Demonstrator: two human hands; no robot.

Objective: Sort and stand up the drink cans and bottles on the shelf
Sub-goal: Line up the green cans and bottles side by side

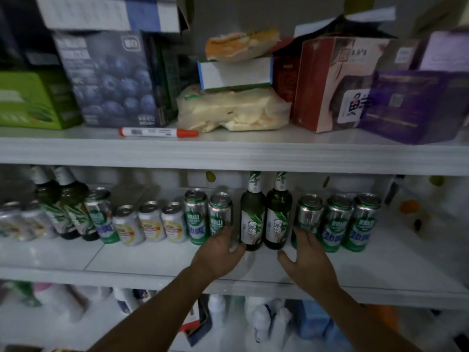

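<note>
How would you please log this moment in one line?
left hand on can | right hand on can | bottles upright

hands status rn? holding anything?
Left hand: open, fingers spread against a green can, thumb by a bottle; not gripping.
Right hand: open, fingertips on another green can; holding nothing.

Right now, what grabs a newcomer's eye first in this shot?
Both hands reach onto the middle shelf: the left hand against a tall green can, the right hand against another green can. Between them stand two dark green bottles, upright. Above, a red-capped marker lies along the upper shelf's front edge.
</note>
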